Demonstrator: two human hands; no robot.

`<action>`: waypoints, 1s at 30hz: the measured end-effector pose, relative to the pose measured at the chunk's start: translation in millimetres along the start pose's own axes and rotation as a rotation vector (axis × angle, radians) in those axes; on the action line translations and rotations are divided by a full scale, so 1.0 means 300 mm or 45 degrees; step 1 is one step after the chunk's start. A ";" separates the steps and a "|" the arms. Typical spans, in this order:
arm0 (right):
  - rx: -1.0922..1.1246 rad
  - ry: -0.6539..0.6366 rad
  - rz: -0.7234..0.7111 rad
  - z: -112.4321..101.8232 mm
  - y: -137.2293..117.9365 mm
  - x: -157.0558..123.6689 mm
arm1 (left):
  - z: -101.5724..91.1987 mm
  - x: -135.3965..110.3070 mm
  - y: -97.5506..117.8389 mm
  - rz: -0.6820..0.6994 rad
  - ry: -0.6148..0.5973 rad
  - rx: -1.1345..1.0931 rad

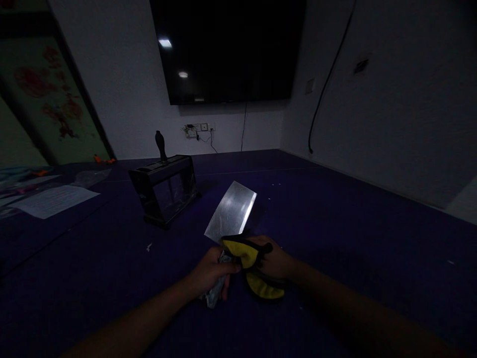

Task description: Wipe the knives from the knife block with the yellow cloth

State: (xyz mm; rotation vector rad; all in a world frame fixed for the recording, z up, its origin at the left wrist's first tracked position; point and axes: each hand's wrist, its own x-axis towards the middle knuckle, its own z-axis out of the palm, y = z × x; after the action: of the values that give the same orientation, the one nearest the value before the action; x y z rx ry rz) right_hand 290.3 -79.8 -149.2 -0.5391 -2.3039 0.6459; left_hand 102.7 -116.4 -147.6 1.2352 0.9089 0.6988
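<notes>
A cleaver (231, 211) with a broad shiny blade points up and away from me over the dark blue table (335, 233). My left hand (210, 272) is closed around its handle, low in the middle of the view. My right hand (274, 261) grips a yellow cloth (249, 258) with a dark edge, pressed against the base of the blade right beside my left hand. Part of the cloth hangs below my right hand.
A black knife block (164, 189) with one dark handle sticking up stands behind and left of the blade. Papers (54, 200) lie at the far left. A dark screen (227, 49) hangs on the wall, with sockets and cables beneath.
</notes>
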 end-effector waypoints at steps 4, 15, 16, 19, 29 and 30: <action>-0.065 0.042 -0.001 -0.010 0.017 0.002 | -0.002 0.001 -0.002 0.001 0.020 0.003; -0.266 0.348 0.245 -0.025 0.066 -0.002 | 0.002 -0.006 0.013 -0.023 -0.011 0.021; -0.246 0.365 0.243 -0.024 0.064 -0.002 | 0.001 -0.006 0.014 -0.024 -0.014 0.021; -0.187 0.373 0.213 -0.020 0.054 -0.002 | -0.002 -0.007 0.018 -0.032 -0.020 0.032; -0.034 0.374 0.216 -0.022 0.025 0.007 | -0.002 -0.008 0.019 -0.023 -0.007 0.077; 0.009 0.393 0.209 -0.022 0.019 0.009 | -0.001 -0.009 0.019 -0.019 -0.005 0.077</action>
State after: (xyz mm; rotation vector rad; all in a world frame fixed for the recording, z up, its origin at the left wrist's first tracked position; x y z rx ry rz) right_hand 294.2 -71.8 -146.9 -0.7738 -1.9821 0.6013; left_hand 101.4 -117.5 -141.5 1.2817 0.9414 0.6606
